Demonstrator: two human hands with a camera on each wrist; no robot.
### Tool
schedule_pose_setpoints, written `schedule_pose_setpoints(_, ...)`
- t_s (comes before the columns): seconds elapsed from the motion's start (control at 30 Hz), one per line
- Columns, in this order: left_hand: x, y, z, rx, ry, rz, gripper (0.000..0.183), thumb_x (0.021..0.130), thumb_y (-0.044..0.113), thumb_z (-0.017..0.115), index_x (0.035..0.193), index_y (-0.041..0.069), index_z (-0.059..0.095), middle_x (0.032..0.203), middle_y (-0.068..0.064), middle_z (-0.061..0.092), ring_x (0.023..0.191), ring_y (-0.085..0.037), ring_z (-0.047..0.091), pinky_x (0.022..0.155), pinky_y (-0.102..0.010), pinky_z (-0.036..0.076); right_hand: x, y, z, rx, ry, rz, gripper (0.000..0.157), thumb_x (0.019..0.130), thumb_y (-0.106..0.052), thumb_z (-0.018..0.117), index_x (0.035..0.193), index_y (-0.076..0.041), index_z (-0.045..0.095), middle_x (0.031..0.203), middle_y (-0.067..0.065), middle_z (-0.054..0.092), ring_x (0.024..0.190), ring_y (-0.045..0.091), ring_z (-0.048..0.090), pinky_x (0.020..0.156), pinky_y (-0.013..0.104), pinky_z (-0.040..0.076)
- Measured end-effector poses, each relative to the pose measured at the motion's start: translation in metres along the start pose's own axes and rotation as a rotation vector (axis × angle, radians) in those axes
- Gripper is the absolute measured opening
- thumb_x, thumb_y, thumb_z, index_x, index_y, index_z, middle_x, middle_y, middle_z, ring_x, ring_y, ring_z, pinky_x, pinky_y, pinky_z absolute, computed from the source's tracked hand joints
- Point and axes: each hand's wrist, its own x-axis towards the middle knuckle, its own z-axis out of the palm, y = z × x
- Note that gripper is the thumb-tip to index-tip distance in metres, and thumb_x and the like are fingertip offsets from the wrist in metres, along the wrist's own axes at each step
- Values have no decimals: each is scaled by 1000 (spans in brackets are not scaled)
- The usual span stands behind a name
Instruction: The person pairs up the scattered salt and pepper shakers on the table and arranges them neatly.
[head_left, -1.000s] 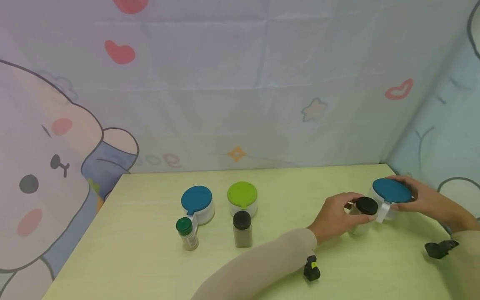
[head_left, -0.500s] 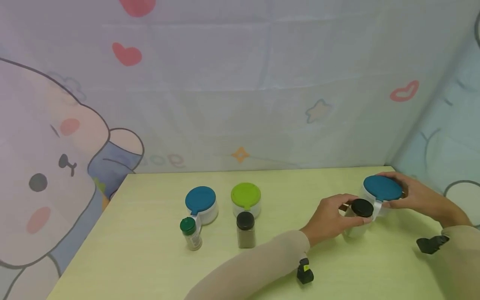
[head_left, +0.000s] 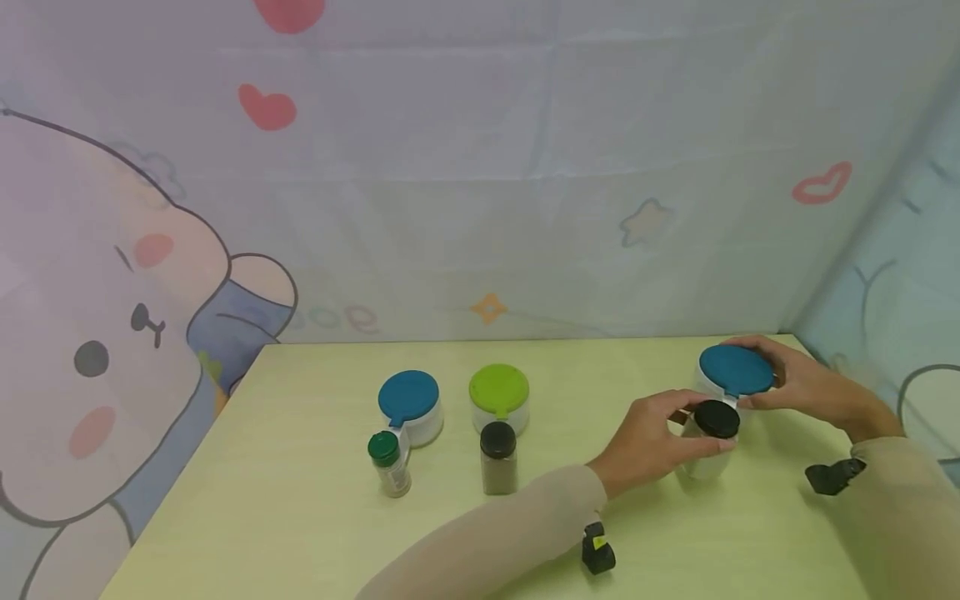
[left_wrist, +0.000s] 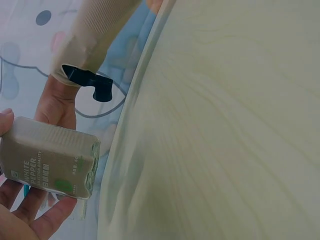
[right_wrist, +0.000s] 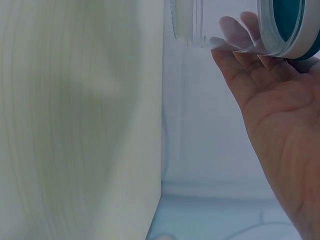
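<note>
My left hand (head_left: 652, 437) grips a bottle (head_left: 705, 462) with a black lid, fingers and thumb on opposite sides. In the left wrist view its label reads white pepper (left_wrist: 45, 160). Just behind it, my right hand (head_left: 813, 392) holds a clear jar (right_wrist: 220, 22) with a blue lid (head_left: 735, 369) and a white front handle, fingers and thumb around its side. The bottle partly hides the jar in the head view. Both things stay upright, close together. Whether their bottoms touch the table I cannot tell.
At the left-middle of the table (head_left: 300, 500) stand another blue-lidded jar (head_left: 420, 425) and a green-lidded jar (head_left: 498, 392). A green-capped shaker (head_left: 393, 477) and a black-capped bottle (head_left: 498, 471) stand before them. A printed cloth (head_left: 420, 208) hangs behind.
My right hand has moved left with the blue-lidded jar, and my left hand has shifted slightly left with the pepper bottle. The head view has turned a little. The other containers stay put.
</note>
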Motion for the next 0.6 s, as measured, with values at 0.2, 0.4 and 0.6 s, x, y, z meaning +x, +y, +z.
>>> schedule_pose_setpoints(0.2,-6,-2,-7,-1,12,22,41,91,30,78,130,22,66,123,16,66,101,6,59,87,-15,52,10,-2,7,30,-20,-6,78,90,-4,75,155,-8,33,138,4,45,111,3,56,79,29,58)
schedule_pose_setpoints(0.4,-12,-3,-14,-2,37,48,40,91,29,79,128,21,67,122,15,67,104,7,59,89,-15,52,17,-6,15,56,-41,-16,77,90,-4,75,154,-7,32,142,13,42,113,4,55,81,29,58)
schedule_pose_setpoints(0.6,-19,-5,-21,18,61,49,40,90,28,80,127,19,68,120,14,68,103,7,59,89,-15,52,24,-10,22,84,-57,-45,76,90,-2,74,154,-7,33,142,14,42,114,7,55,82,30,58)
